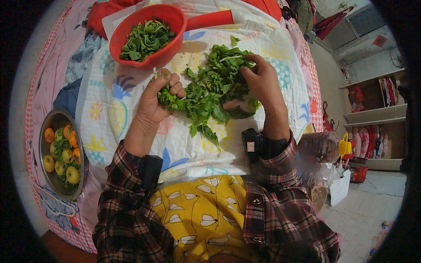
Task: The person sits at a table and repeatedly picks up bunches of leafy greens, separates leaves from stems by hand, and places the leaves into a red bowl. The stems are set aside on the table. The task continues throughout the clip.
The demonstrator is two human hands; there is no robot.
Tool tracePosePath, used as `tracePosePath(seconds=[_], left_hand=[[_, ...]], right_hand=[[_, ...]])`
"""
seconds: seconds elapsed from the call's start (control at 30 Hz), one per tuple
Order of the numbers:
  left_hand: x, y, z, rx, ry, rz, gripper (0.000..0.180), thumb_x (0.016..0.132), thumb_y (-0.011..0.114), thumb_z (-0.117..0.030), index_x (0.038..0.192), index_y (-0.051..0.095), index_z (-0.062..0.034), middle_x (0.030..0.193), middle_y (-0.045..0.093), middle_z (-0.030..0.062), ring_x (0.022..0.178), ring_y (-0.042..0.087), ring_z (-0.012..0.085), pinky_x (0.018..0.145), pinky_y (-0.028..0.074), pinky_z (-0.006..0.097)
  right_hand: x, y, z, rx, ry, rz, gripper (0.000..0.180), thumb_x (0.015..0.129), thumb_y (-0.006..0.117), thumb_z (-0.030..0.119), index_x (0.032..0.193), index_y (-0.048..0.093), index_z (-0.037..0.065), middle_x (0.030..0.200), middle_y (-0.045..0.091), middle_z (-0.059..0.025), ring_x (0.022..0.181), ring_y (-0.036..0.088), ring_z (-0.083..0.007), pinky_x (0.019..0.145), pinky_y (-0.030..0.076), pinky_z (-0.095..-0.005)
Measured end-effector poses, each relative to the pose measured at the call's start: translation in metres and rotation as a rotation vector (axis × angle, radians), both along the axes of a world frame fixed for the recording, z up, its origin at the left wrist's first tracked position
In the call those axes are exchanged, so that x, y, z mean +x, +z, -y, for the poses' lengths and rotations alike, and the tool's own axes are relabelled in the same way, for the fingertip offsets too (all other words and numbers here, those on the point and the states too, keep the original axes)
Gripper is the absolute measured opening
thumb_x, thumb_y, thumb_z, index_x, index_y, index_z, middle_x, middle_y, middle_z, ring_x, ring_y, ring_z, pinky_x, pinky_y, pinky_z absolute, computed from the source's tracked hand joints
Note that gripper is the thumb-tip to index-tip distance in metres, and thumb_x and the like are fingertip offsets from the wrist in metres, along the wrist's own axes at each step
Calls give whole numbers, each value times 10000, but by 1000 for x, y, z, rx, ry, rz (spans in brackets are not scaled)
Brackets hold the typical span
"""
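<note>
A pile of green leafy stalks (210, 87) lies on a white cloth (263, 48) with pineapple prints. My left hand (155, 103) grips a small bunch of the greens at the pile's left side. On the right side my right hand (261, 81) has its fingers closed in the leaves. Just beyond my left hand stands a red colander bowl (169, 15) holding picked green leaves (144, 39).
A metal bowl (46, 127) with yellow and orange fruits and some greens sits at the left edge. A pink checked cloth (52, 70) covers the surface under the white one. Shelves (377, 114), bags and a yellow watering can (345, 147) stand on the floor to the right.
</note>
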State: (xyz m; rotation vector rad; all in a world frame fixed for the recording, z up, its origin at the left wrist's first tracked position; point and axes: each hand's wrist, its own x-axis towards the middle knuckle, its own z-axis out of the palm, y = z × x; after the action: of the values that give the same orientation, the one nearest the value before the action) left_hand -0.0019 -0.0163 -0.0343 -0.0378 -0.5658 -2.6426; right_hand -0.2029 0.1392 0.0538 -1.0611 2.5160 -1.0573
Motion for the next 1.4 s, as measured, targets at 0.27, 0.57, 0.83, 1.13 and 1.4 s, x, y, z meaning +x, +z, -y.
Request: tracePosePath(seconds=[0.27, 0.57, 0.83, 1.13, 1.4], left_hand=[[1, 3, -1, -52, -15, 7, 249, 791, 684, -84, 953, 499, -123, 737, 388, -40, 597, 399, 69, 591, 329, 232], [0, 1, -1, -37, -19, 74, 179, 835, 641, -89, 979, 535, -100, 743, 401, -29, 589, 396, 63, 565, 327, 228], [-1, 1, 0, -8, -28, 65, 209, 843, 647, -123, 1004, 542, -40, 748, 416, -18, 587, 398, 66, 555, 334, 231], [2, 7, -5, -117, -25, 165, 253, 841, 662, -97, 1062, 567, -17, 819, 566, -4, 619, 470, 59, 575, 409, 215], [3, 15, -9, -104, -4, 232, 256, 832, 663, -76, 1067, 569, -40, 875, 599, 13, 776, 599, 111, 715, 517, 251]], right_hand=[[-6, -8, 3, -36, -31, -14, 371, 800, 605, 224, 1070, 603, -30, 885, 659, -242, 820, 658, -344, 753, 511, -395], [0, 0, 3, -163, -79, -104, 244, 821, 640, 195, 945, 636, -15, 799, 652, -116, 701, 602, -172, 639, 479, -292], [25, 16, 9, -290, 210, -39, 151, 838, 598, 128, 948, 599, 25, 773, 630, -130, 676, 629, -207, 618, 501, -345], [59, 16, 20, -118, 824, -122, 144, 759, 584, -9, 897, 585, 35, 792, 603, -129, 730, 607, -294, 657, 490, -342], [69, 13, 28, -148, 917, -166, 112, 712, 562, 60, 823, 571, 46, 796, 603, -159, 754, 594, -385, 650, 483, -458]])
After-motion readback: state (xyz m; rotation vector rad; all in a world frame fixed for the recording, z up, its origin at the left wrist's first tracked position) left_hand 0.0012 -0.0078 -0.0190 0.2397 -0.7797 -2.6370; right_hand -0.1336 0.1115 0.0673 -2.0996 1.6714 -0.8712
